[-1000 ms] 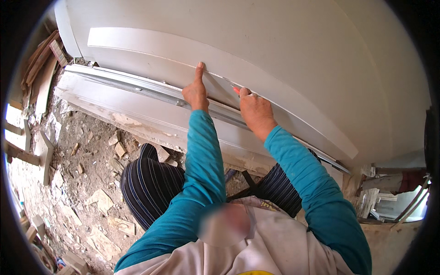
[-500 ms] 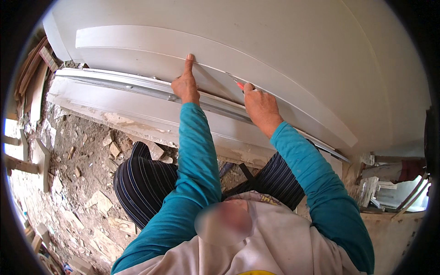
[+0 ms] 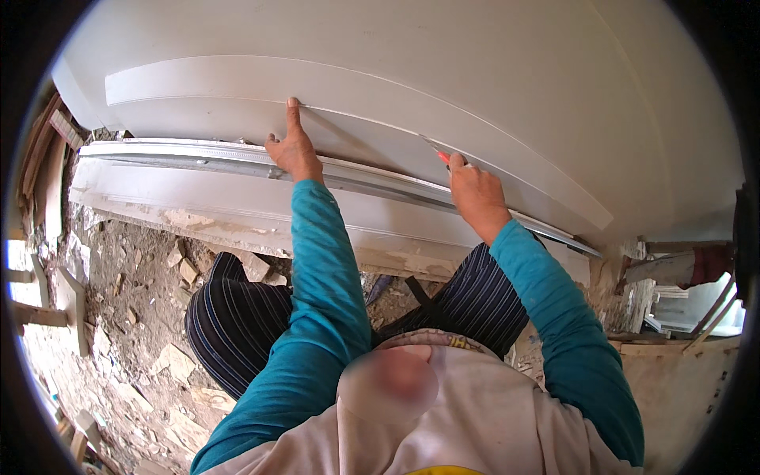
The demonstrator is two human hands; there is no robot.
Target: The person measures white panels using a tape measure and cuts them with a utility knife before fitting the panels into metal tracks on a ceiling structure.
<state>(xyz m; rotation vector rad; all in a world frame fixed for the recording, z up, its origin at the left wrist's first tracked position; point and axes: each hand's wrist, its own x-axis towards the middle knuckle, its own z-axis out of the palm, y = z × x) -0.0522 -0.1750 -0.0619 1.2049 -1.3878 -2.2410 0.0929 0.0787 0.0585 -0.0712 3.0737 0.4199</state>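
Observation:
My right hand [image 3: 477, 194] is closed round a utility knife [image 3: 443, 157] with a red handle. Its thin blade tip meets the lower edge of a long pale strip [image 3: 190, 77], which lies flat on a large off-white panel [image 3: 507, 63]. To the left, my left hand [image 3: 298, 152] rests one stretched finger on the same edge. The thumb side of that hand stands apart, and it holds nothing; its other fingers are partly hidden.
A metal channel [image 3: 178, 150] runs along the panel's near side, beside a dusty white board [image 3: 142, 186]. Broken pieces and rubble [image 3: 170, 317] cover the ground at left. Wooden planks [image 3: 54, 178] lean at far left. My knees in striped trousers [image 3: 237, 324] are close by.
The knife in my right hand has moved right along the strip's edge. My left hand sits slightly further left, finger still on the edge. The whole view has tilted a little.

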